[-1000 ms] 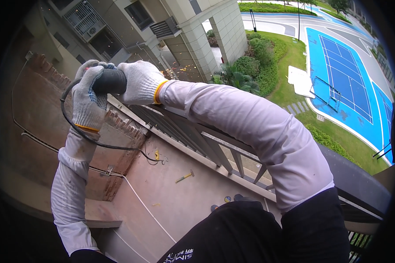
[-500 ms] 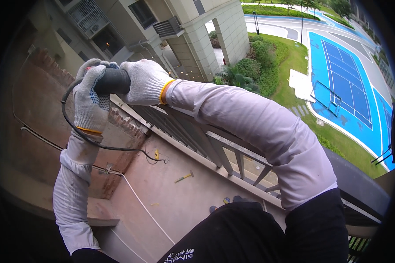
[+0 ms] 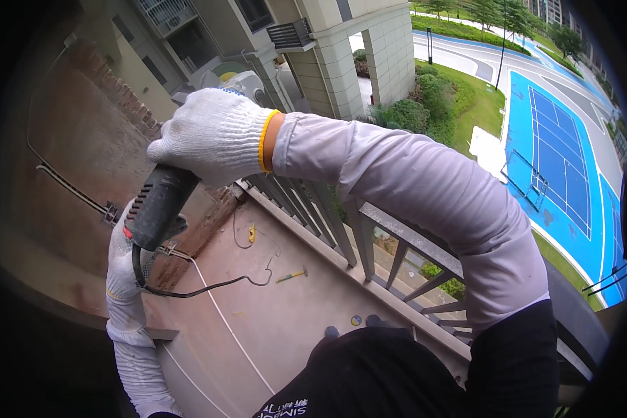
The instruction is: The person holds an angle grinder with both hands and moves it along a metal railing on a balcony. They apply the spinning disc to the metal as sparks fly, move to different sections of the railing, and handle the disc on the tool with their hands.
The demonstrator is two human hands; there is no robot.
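Observation:
A black corded angle grinder (image 3: 161, 207) is held up in both my gloved hands, its vented rear end tilted down toward me. My right hand (image 3: 212, 136), in a white knit glove with a yellow cuff, is closed over the front part of the tool. Beyond those fingers, a grey-white guard-like part (image 3: 244, 83) shows beside a greenish round edge. My left hand (image 3: 123, 261) wraps the rear from below and behind; the tool body hides most of its fingers. From the rear end a black power cord (image 3: 202, 294) loops down toward the floor.
A metal railing (image 3: 348, 237) runs along the right, with a lawn and blue court (image 3: 557, 153) far below. A rough brick-edged wall (image 3: 83, 139) stands left. On the floor lie a hammer (image 3: 292, 276), a small yellow item (image 3: 251, 234), a round disc (image 3: 356, 320) and a white cable (image 3: 223, 320).
The grinder has swung so its rear end points down toward me. My left hand has dropped with it, and my right hand has turned over the front. The whole view has shifted slightly.

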